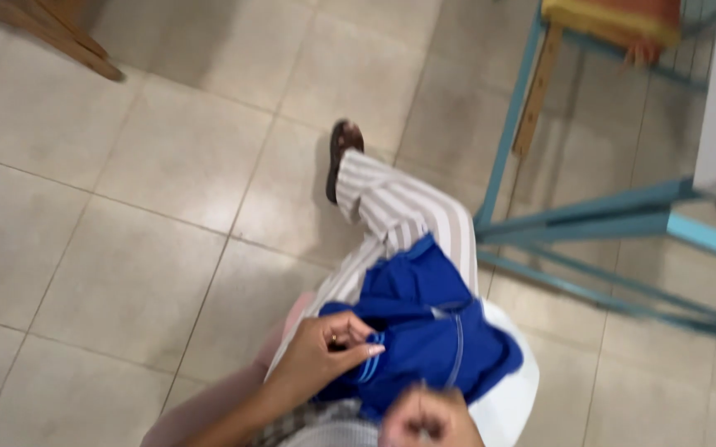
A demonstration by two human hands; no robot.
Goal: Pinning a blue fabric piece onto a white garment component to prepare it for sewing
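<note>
Holding a bunched blue garment (pixel 424 331) with pale stripe trim on the lap: left hand (pixel 325 352) pinches its striped edge, fingers narrow. Right hand (pixel 428 418), just below the cloth, is blurred; grip cannot be told.

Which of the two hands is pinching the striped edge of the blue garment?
The left hand: its fingers pinch the blue garment at its white-striped trim. The right hand, blurred at the bottom edge, sits below it.

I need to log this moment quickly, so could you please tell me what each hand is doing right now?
Left hand: closed, pinching the blue garment on the lap.
Right hand: blurred at the frame's bottom edge; fingers look curled, but a grip cannot be told.
</note>
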